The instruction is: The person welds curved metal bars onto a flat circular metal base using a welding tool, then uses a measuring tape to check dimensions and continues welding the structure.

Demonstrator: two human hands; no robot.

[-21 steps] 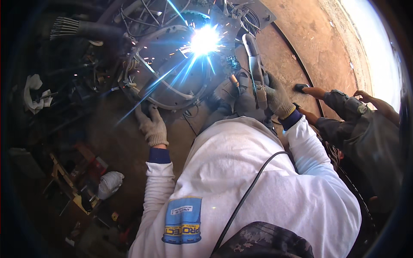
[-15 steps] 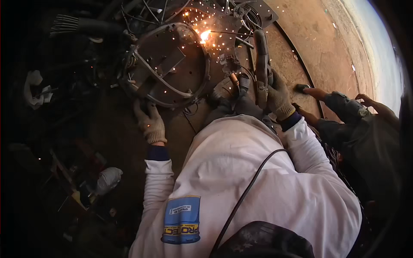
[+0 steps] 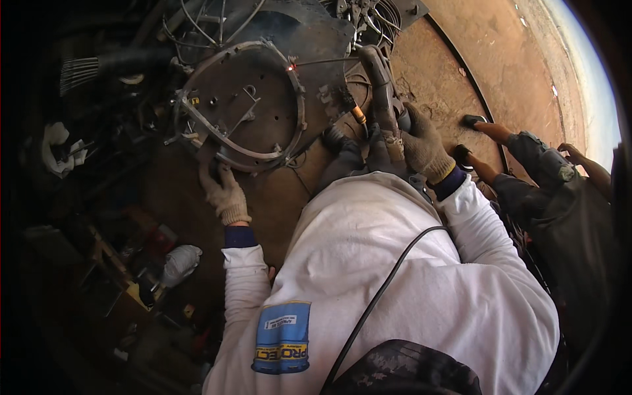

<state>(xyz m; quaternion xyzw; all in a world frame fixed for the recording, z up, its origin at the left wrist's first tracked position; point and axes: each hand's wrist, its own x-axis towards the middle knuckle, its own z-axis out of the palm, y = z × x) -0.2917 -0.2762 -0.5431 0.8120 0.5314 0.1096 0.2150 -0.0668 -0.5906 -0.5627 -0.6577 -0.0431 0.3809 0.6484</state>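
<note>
My right hand (image 3: 426, 146), in a knit work glove, grips a brown, worn welding electrode holder (image 3: 380, 82). A thin electrode (image 3: 326, 62) sticks out leftward from its head. The rod's tip glows red beside the right rim of a round metal frame (image 3: 299, 99). A curved flat bar (image 3: 227, 138) crosses the lower left of that frame. My left hand (image 3: 225, 193), gloved too, is at the frame's lower left edge with thumb and fingers apart; its fingertips are partly lost in shadow. Inside the ring lies a small angled metal piece (image 3: 245, 108).
The frame rests on a dark metal plate (image 3: 316, 33). A black and orange cylinder (image 3: 356, 112) is by my feet. Coiled cable (image 3: 387, 23) lies at the far side. Another person's legs (image 3: 503, 138) are at right. A black cable (image 3: 385, 280) crosses my shirt.
The bright arc and flying sparks are gone, leaving a glowing electrode tip. The electrode holder has shifted slightly left. My left hand remains by the frame's lower edge.
</note>
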